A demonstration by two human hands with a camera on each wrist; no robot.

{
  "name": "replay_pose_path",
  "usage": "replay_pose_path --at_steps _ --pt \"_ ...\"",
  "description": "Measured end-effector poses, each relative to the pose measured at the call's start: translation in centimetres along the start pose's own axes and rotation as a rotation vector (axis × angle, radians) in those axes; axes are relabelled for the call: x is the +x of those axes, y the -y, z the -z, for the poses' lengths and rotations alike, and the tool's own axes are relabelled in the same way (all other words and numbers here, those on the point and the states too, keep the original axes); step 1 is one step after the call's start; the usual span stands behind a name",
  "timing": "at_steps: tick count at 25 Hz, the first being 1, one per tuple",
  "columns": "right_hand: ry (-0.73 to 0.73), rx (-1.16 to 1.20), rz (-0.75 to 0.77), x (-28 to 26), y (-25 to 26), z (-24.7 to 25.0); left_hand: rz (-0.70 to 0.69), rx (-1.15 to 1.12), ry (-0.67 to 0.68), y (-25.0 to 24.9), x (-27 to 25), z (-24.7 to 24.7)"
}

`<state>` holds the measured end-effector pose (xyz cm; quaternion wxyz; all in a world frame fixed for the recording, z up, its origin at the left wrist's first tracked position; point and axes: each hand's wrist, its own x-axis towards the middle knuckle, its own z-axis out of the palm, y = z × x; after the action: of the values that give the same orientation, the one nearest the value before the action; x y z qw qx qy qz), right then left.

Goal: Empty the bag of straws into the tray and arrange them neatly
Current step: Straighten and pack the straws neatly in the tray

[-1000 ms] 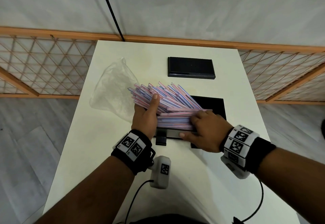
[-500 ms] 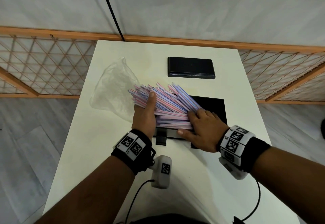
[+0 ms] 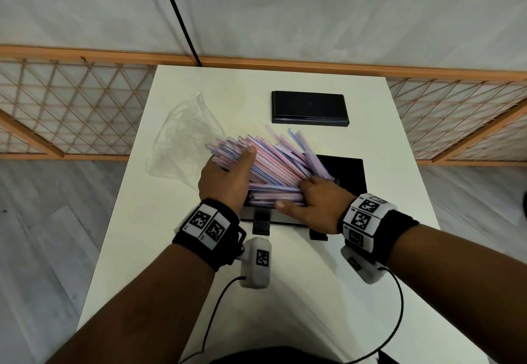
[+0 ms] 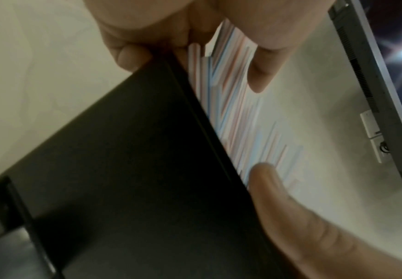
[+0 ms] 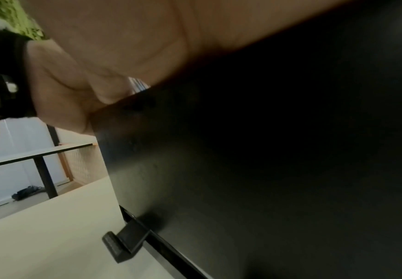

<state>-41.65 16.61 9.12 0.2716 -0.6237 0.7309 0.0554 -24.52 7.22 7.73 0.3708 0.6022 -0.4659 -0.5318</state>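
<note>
Both hands work a fanned pile of striped straws (image 3: 273,164) lying across the left part of a black tray (image 3: 349,175) on the white tabletop (image 3: 171,249); left hand (image 3: 225,181) cups the pile's left side, thumb laid over the top, fingers curled under the ends; right hand (image 3: 316,201) lies on the pile's right side, fingers curved over the straws, thumb along the near edge. Straw ends jut past the tray's left rim; clear empty bag (image 3: 182,146) lies just left of the pile; a second black tray (image 3: 309,106) sits well behind.
</note>
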Motion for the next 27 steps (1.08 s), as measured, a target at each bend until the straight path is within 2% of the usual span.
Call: replay_pose_path --at_steps 4,8,10,14,17,19,22,27 --pt "0.024 0.081 0.059 0.8 0.4 0.3 -0.016 0.166 0.017 -1.2 -0.2 0.2" --pt "0.126 0.136 0.02 1.3 0.3 0.1 -0.049 0.224 0.03 -2.9 -0.9 0.2" --pt "0.084 0.191 0.049 1.4 0.4 0.1 -0.031 0.159 0.009 -2.9 -0.9 0.3" --pt "-0.121 0.184 0.056 0.9 -0.5 0.5 0.034 0.01 -0.021 -2.2 -0.4 0.1" --pt "-0.064 0.136 0.06 0.6 -1.4 0.3 -0.057 0.135 0.079 -1.8 -1.6 -0.2" --pt "-0.035 0.11 0.061 0.6 -1.9 0.1 -0.053 0.014 0.056 -1.7 -2.3 -0.1" --pt "-0.074 0.105 0.077 0.2 -1.9 -0.3 0.057 -0.272 -0.049 -1.8 -1.3 0.1" --pt "-0.067 0.091 0.057 0.6 -0.5 -0.6 0.03 -0.238 -0.018 -2.2 -0.5 -0.3"
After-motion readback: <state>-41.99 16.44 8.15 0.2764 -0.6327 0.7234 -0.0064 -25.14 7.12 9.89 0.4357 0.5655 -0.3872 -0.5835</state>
